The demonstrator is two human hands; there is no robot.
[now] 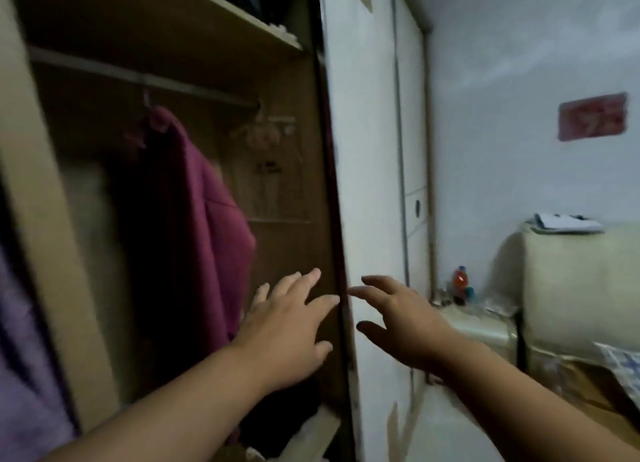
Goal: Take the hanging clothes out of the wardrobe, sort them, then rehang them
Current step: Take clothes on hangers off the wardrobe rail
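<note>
Hovering at the open wardrobe (41, 184), both hands were empty. The left hand (287, 326) was inside the opening, fingers spread and straight, just beside the lower right edge of the maroon garment (187, 219); whether it touched the cloth could not be told. The right hand (398, 323) was outside, in front of the white sliding door (363, 150), fingers spread and slightly bent, pinching nothing.

The maroon garment hung from a hanger (147, 96) near the middle of the rail (86, 67), under the top shelf (242, 14). Toward the right end of the rail hung a pale, blurred item (263, 132), too unclear to name. A purple cloth (20, 340) showed at the far left, outside the wardrobe's side panel, and a dark heap (277, 423) lay at the wardrobe's bottom.

Judging from this, the taking-out step was in hand, with at least 1 garment on the rail. The next move would likely call for raising a hand to the hanger's hook, gripping it, and lifting it off the rail before drawing the garment out past the door edge. The other hand could gather the hanging cloth so it would not snag.
</note>
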